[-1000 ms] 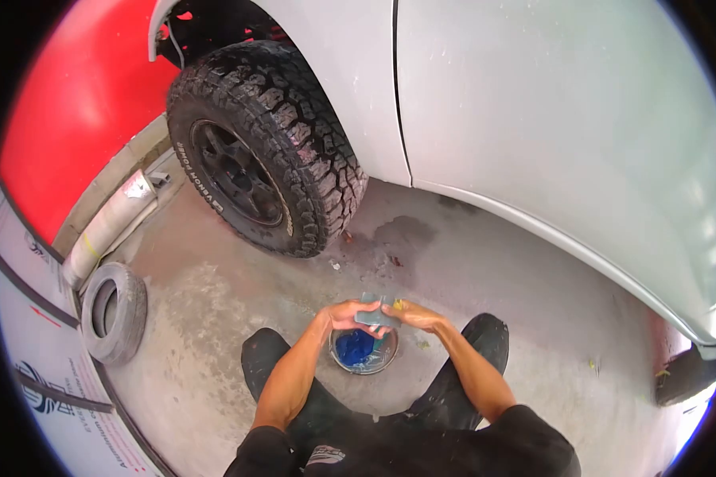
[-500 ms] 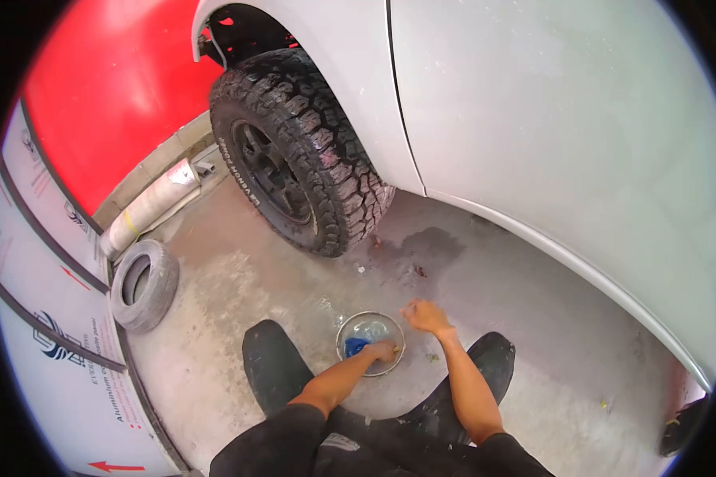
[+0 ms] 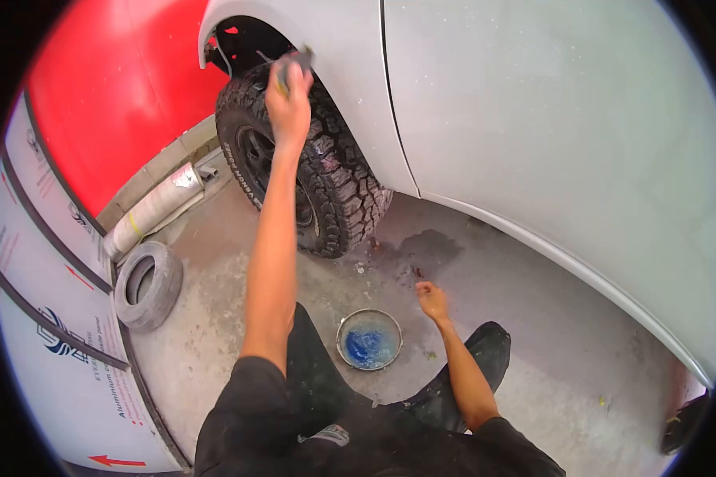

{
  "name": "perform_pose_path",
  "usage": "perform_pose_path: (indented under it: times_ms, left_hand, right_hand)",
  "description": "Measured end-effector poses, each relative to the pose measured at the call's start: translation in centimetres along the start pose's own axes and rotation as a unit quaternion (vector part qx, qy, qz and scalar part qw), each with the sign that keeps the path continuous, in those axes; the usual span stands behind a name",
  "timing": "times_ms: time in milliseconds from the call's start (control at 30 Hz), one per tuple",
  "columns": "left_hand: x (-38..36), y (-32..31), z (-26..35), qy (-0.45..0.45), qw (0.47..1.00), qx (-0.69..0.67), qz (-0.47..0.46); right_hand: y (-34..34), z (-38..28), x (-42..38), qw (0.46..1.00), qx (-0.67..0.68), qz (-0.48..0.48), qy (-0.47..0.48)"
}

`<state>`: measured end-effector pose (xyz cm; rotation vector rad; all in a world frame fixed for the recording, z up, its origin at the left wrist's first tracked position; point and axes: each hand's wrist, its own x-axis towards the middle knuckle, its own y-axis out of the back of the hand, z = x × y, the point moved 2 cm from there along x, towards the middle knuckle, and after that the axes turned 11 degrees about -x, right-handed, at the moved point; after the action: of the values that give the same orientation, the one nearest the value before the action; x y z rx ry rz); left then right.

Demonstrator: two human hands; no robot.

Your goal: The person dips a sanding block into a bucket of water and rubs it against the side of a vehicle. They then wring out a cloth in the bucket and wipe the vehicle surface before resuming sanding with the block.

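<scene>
My left hand (image 3: 289, 99) is raised at the top of the tire (image 3: 338, 171), by the wheel arch edge. Its fingers wrap round a small dark brush-like object (image 3: 295, 67), blurred, with a bit of yellow showing. Below on the floor stands a round bucket (image 3: 340, 350) of water, with a blue cloth-like thing (image 3: 364, 347) in it. My right hand (image 3: 432, 300) hangs up and to the right of the bucket, fingers curled; whether it holds anything is too small to tell.
The pale car body (image 3: 533, 103) fills the upper right. A loose old tire (image 3: 148, 286) and a rolled sheet (image 3: 155, 208) lie at the left, beside printed panels (image 3: 71, 374) and a red wall (image 3: 119, 95). Wet patches mark the concrete floor (image 3: 215, 318).
My left hand has come out of the bucket and gone up to the tire top with the dark object. The right hand has shifted slightly right. Water in the bucket is stirred.
</scene>
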<state>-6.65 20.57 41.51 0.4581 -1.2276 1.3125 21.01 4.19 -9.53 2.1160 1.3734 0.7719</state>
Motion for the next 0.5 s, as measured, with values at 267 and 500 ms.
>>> perform_pose_path:
  times_ms: [267,500]
  left_hand:
    - [-9.0,-9.7,-7.3,-0.195,0.909,0.355,-0.093]
    - [10.8,-6.6,-4.8,-0.110,0.923,0.367,-0.043]
  right_hand:
    - [-9.1,-1.2,-8.1,0.982,-0.161,-0.040,-0.090]
    - [-9.0,-3.8,-10.5,0.981,-0.024,-0.035,-0.190]
